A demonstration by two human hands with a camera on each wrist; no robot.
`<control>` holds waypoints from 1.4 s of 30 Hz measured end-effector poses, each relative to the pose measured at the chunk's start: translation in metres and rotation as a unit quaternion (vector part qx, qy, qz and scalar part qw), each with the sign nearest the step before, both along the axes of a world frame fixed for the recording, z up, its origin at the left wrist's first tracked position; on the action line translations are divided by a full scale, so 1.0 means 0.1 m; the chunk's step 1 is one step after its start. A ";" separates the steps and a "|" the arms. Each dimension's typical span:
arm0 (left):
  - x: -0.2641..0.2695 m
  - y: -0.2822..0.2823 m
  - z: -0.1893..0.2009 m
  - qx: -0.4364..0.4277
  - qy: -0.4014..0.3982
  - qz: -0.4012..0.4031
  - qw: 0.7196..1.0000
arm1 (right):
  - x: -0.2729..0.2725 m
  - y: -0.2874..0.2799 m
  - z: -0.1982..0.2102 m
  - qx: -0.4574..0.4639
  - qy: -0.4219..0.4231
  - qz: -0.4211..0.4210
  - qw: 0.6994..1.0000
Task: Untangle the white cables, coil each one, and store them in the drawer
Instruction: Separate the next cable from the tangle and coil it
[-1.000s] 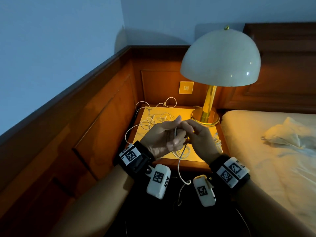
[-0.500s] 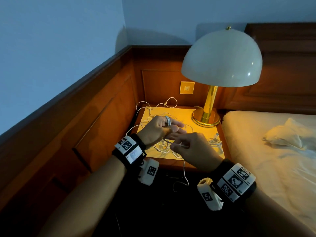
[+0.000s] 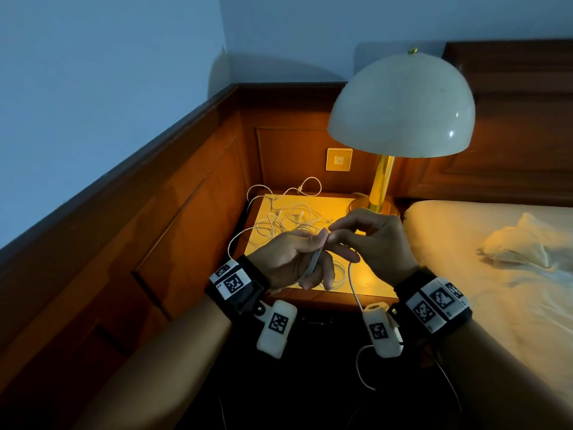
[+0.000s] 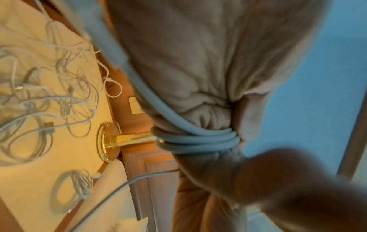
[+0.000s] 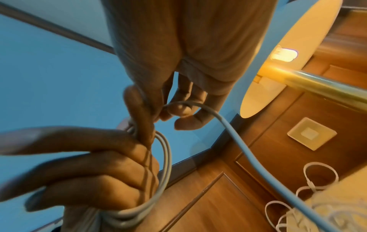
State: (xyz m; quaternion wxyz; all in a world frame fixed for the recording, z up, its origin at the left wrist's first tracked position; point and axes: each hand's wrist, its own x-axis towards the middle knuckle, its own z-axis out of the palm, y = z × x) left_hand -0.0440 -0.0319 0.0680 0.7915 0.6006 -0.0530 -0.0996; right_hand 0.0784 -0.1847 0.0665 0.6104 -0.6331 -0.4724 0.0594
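Observation:
My left hand [image 3: 310,262] holds a white cable [image 3: 313,263] wound in several loops round its curled fingers; these loops [image 4: 198,138] show close up in the left wrist view. My right hand [image 3: 336,238] touches the left fingertips and pinches the same cable's free strand [image 5: 238,149]. The strand [image 3: 353,287] hangs down past the nightstand's front edge. Behind the hands, a tangle of white cables [image 3: 285,218] lies on the nightstand top [image 3: 369,280]. One coiled cable [image 4: 65,188] rests near the front of the nightstand. No drawer shows.
A lamp with a white dome shade [image 3: 400,107] and a brass base [image 3: 361,203] stands at the nightstand's back right. A wall plate [image 3: 339,159] sits behind it. Wood panelling [image 3: 170,228] closes the left side. The bed [image 3: 480,259] lies to the right.
My right hand has come up from below the left hand to its fingertips, bringing the strand with it. The left hand has drawn back a little toward me.

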 end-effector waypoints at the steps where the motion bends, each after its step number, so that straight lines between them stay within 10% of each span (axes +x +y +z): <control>1: 0.00 -0.02 0.00 -0.019 -0.002 -0.005 1.000 | -0.01 0.01 -0.02 0.004 0.021 0.007 1.000; 8: 0.05 -0.14 0.00 -0.166 -0.049 0.052 0.984 | -0.31 0.10 -0.22 -0.046 0.221 0.030 0.974; 10: 0.10 -0.11 0.01 -0.171 -0.041 0.093 0.980 | -0.36 0.12 -0.33 -0.143 0.155 0.018 0.977; 17: 0.16 0.05 -0.02 0.087 -0.036 0.204 0.974 | -0.42 -0.01 -0.30 -0.294 -0.013 0.095 0.951; 24: 0.09 -0.02 0.02 0.366 -0.013 0.156 0.917 | -0.32 -0.11 -0.03 -0.226 -0.021 0.047 0.973; 31: 0.00 -0.04 0.23 0.180 0.081 0.103 0.975 | -0.22 -0.13 0.02 -0.034 -0.032 -0.003 0.999; 36: -0.01 0.03 0.22 0.066 0.027 -0.042 0.997 | -0.10 -0.08 0.03 0.015 -0.035 0.013 0.999; 42: 0.01 -0.04 0.12 -0.082 -0.029 -0.016 0.996 | -0.05 0.02 -0.03 0.047 0.079 0.038 0.995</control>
